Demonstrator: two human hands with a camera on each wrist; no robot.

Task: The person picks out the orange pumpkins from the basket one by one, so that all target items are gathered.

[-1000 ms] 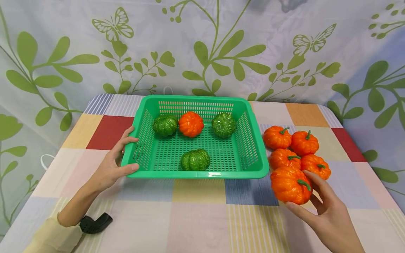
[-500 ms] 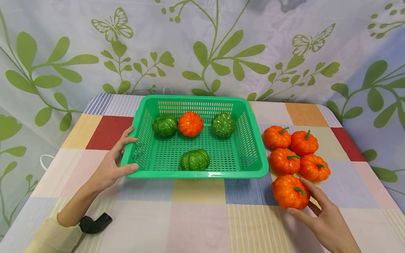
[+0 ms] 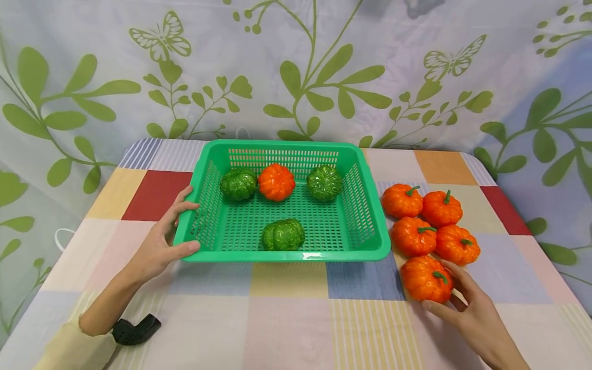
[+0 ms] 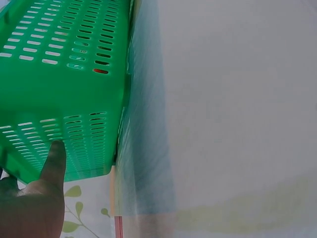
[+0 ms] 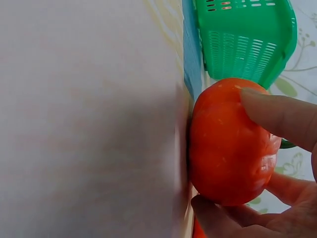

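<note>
My right hand (image 3: 476, 311) holds a small orange pumpkin (image 3: 425, 280) with a green stem, thumb on its near side and fingers round its right side. In the right wrist view this pumpkin (image 5: 230, 144) sits against the tablecloth. At its left end, a green plastic basket (image 3: 296, 256) is gripped by my left hand (image 3: 159, 249), thumb and fingers over the rim. Inside the basket lie one orange pumpkin (image 3: 276, 182) and three green ones: a left one (image 3: 238, 184), a right one (image 3: 325, 183) and a front one (image 3: 283, 235).
Several more orange pumpkins stand grouped right of the basket, among them a back one (image 3: 401, 201) and a right one (image 3: 458, 244). A patchwork tablecloth (image 3: 296, 329) covers the table. Behind it hangs a leaf-printed curtain (image 3: 259, 61). A black device (image 3: 136, 330) is at the left wrist.
The right hand has lowered its orange pumpkin toward the person and down onto the table, just in front of the other orange ones. The left hand has stayed on the basket.
</note>
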